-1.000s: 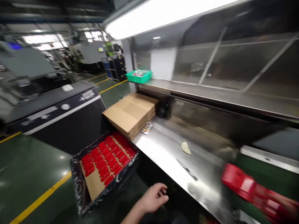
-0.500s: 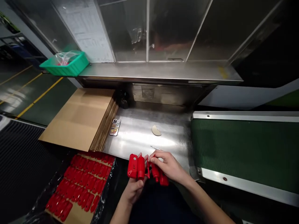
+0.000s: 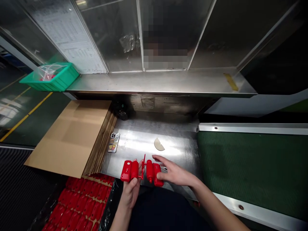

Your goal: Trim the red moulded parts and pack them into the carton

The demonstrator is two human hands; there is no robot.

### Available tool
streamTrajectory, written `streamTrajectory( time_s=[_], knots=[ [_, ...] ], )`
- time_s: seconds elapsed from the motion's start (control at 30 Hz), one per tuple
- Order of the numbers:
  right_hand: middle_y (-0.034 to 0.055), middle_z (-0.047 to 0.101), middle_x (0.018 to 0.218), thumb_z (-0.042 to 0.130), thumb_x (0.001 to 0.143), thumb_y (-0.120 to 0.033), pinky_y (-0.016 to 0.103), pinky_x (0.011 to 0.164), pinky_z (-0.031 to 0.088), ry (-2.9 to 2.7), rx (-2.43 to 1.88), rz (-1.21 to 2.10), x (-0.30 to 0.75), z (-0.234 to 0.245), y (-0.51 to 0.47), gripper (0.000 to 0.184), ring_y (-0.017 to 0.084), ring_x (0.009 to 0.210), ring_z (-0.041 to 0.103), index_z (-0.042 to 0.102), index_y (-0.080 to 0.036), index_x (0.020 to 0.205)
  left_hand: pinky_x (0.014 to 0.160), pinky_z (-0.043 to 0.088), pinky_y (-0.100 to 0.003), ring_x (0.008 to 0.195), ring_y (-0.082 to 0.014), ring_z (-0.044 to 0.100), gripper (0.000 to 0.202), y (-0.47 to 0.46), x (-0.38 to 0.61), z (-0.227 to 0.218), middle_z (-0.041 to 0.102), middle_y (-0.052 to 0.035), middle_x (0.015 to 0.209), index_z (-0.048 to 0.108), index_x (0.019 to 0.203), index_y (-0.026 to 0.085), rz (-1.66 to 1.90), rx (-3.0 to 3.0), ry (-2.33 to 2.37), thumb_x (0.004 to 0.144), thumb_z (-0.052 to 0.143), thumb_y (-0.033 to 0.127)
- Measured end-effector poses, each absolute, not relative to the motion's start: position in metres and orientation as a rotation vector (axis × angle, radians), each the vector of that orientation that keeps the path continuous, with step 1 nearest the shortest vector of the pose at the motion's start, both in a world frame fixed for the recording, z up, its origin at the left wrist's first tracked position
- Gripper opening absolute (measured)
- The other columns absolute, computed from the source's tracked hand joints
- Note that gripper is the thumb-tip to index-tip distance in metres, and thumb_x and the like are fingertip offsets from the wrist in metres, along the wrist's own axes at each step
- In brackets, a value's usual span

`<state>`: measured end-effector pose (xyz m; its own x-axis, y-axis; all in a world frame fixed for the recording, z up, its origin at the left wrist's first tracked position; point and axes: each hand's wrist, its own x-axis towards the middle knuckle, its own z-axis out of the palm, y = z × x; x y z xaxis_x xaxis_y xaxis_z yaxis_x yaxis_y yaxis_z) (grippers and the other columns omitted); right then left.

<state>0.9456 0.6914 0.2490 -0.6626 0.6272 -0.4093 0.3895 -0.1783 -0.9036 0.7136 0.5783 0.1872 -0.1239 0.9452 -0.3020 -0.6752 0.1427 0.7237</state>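
Observation:
A red plastic moulding (image 3: pixel 134 170) is spread between my hands: box-like and cylinder-like pieces on either side of a thin red runner (image 3: pixel 142 169). My left hand (image 3: pixel 131 189) grips its left half from below, thumb on the front and fingers behind. At the right half (image 3: pixel 154 173), my right hand (image 3: pixel 174 171) has its thumb against the outer box piece, while the index finger stretches out above it. Part of a thin metal tool (image 3: pixel 164 168) shows behind the right hand. Beyond them, a pale half-round piece (image 3: pixel 158 145) lies on the steel table (image 3: pixel 137 138).
Left of the table's middle are a phone (image 3: pixel 114 142) and a stack of cardboard sheets (image 3: pixel 69 128). Below it, a lined box holds rows of red parts (image 3: pixel 74 205). A green conveyor belt (image 3: pixel 252 163) runs at right. A green basket (image 3: pixel 53 80) sits on the steel shelf (image 3: pixel 154 81).
The view has shifted. The moulding's right half is turned more face-on, and my right hand has moved from its top by the runner to its outer right side, fingers more extended.

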Motion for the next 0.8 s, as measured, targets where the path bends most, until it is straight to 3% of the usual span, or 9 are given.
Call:
streamTrajectory(
  time_s=[0.1, 0.2, 0.3, 0.4, 0.47, 0.53, 0.63, 0.7, 0.8],
  knots=[
    [0.0162, 0.022, 0.175, 0.084, 0.073, -0.068, 0.049, 0.129, 0.031, -1.934, -1.224, 2.043, 0.952, 0.238, 0.684, 0.126, 0.035, 0.158, 0.031, 0.02, -0.02, 0.169, 0.131, 0.021, -0.066, 0.15, -0.0384, 0.048, 0.073, 0.591, 0.711, 0.188, 0.066, -0.0133, 0.148, 0.059, 0.148, 0.03, 1.379, 0.385, 0.941, 0.079, 0.084, 0.042],
    [0.0158, 0.017, 0.176, 0.089, 0.069, -0.061, 0.051, 0.13, 0.03, -1.976, -1.362, 1.942, 0.948, 0.234, 0.671, 0.133, 0.036, 0.16, 0.027, 0.012, -0.023, 0.171, 0.13, 0.024, -0.065, 0.146, -0.0396, 0.053, 0.072, 0.6, 0.711, 0.189, 0.07, -0.0145, 0.142, 0.064, 0.142, 0.026, 1.307, 0.348, 0.971, 0.076, 0.087, 0.043],
    [0.0172, 0.025, 0.174, 0.087, 0.076, -0.041, 0.055, 0.128, 0.033, -2.177, -1.385, 1.627, 0.938, 0.23, 0.66, 0.12, 0.037, 0.158, 0.031, 0.015, -0.023, 0.17, 0.129, 0.025, -0.065, 0.137, -0.0384, 0.061, 0.056, 0.608, 0.711, 0.191, 0.076, -0.0122, 0.131, 0.073, 0.129, 0.026, 1.284, 0.261, 1.0, 0.076, 0.088, 0.04],
    [0.0198, 0.034, 0.17, 0.076, 0.08, -0.022, 0.059, 0.132, 0.021, -2.36, -1.317, 1.291, 0.928, 0.227, 0.653, 0.099, 0.038, 0.158, 0.03, 0.029, -0.016, 0.167, 0.13, 0.025, -0.063, 0.129, -0.0362, 0.068, 0.039, 0.616, 0.704, 0.194, 0.08, -0.0103, 0.122, 0.079, 0.111, 0.023, 1.253, 0.14, 0.982, 0.081, 0.084, 0.046],
    [0.0211, 0.034, 0.17, 0.079, 0.075, -0.029, 0.059, 0.132, 0.019, -2.222, -1.359, 1.405, 0.922, 0.227, 0.651, 0.103, 0.039, 0.158, 0.03, 0.031, -0.014, 0.165, 0.132, 0.023, -0.06, 0.134, -0.0358, 0.065, 0.042, 0.618, 0.693, 0.195, 0.079, -0.0116, 0.124, 0.08, 0.111, 0.021, 1.214, 0.129, 0.926, 0.081, 0.082, 0.05],
    [0.0223, 0.043, 0.164, 0.077, 0.075, -0.054, 0.058, 0.126, 0.03, -1.783, -1.314, 1.878, 0.917, 0.229, 0.653, 0.104, 0.039, 0.15, 0.043, 0.036, -0.015, 0.162, 0.133, 0.018, -0.059, 0.141, -0.0376, 0.058, 0.053, 0.616, 0.678, 0.194, 0.077, -0.0135, 0.13, 0.078, 0.119, 0.021, 1.199, 0.205, 0.856, 0.077, 0.085, 0.053],
    [0.0247, 0.068, 0.136, 0.035, 0.085, -0.088, 0.05, 0.109, 0.048, -0.837, -0.893, 2.65, 0.911, 0.233, 0.656, 0.1, 0.034, 0.12, 0.07, 0.06, -0.01, 0.141, 0.132, 0.012, -0.066, 0.144, -0.0439, 0.054, 0.076, 0.608, 0.657, 0.193, 0.074, -0.0153, 0.135, 0.073, 0.131, 0.022, 1.199, 0.383, 0.713, 0.067, 0.088, 0.061],
    [0.023, 0.076, 0.113, 0.012, 0.085, -0.091, 0.041, 0.096, 0.053, -0.422, -0.682, 2.867, 0.908, 0.234, 0.654, 0.109, 0.029, 0.098, 0.075, 0.069, -0.006, 0.125, 0.131, 0.011, -0.071, 0.141, -0.0467, 0.056, 0.087, 0.604, 0.645, 0.193, 0.075, -0.0155, 0.133, 0.07, 0.136, 0.023, 1.215, 0.472, 0.615, 0.064, 0.087, 0.068],
    [0.0202, 0.076, 0.108, 0.015, 0.083, -0.094, 0.036, 0.092, 0.053, -0.416, -0.516, 2.978, 0.907, 0.23, 0.651, 0.112, 0.026, 0.095, 0.075, 0.069, -0.006, 0.126, 0.13, 0.012, -0.073, 0.134, -0.0456, 0.062, 0.096, 0.602, 0.628, 0.196, 0.077, -0.015, 0.129, 0.066, 0.141, 0.022, 1.368, 0.484, 0.589, 0.063, 0.082, 0.076]
  ],
)
